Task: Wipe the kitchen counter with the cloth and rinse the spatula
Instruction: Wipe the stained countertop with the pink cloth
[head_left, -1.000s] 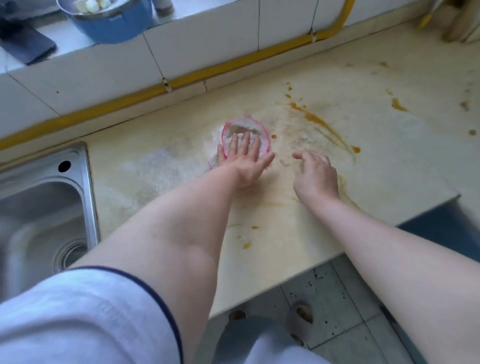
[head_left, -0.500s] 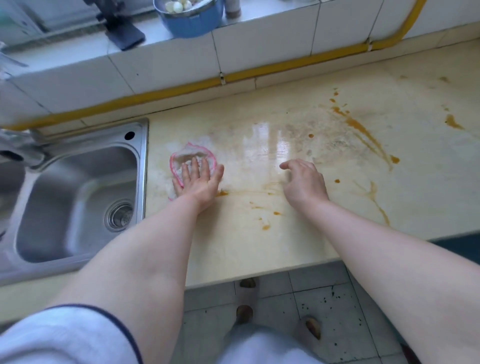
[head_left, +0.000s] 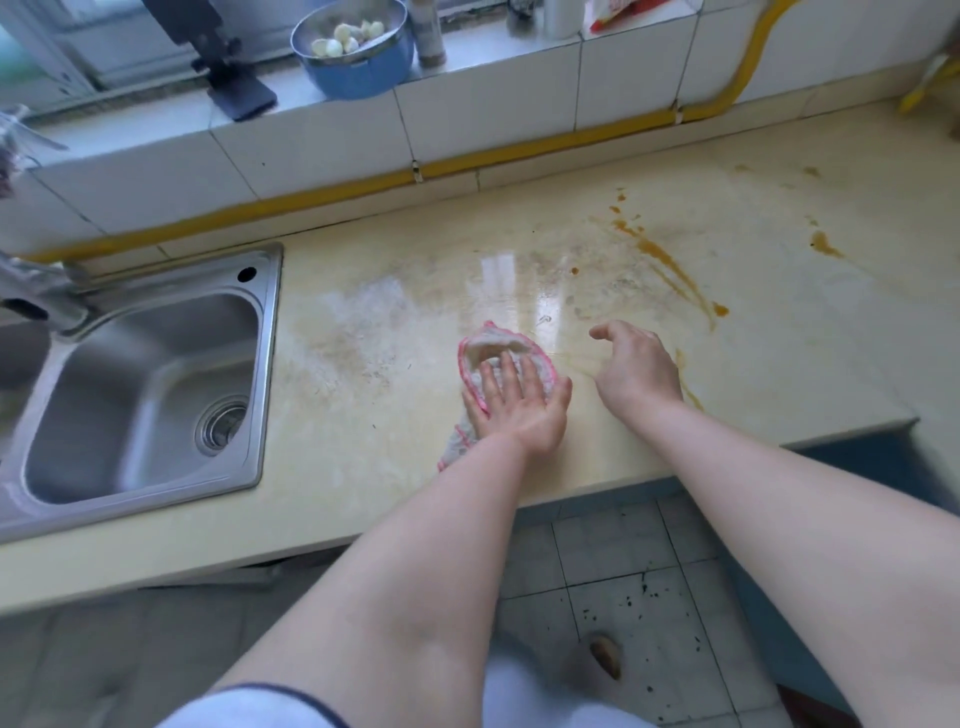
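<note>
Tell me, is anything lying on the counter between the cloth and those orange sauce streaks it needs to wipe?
No object lies between them. The left hand presses the cloth flat on the counter, and the orange streaks lie up and to the right across bare surface. Only the right hand, resting beside the cloth, sits near that path.

Sink (head_left: 140, 384) set in surface (head_left: 779, 374) at left. Cloth (head_left: 498, 353) mid-surface under left hand (head_left: 519, 405); right hand (head_left: 636, 366) just right of it. Bowl (head_left: 356, 49) on ledge behind.
</note>
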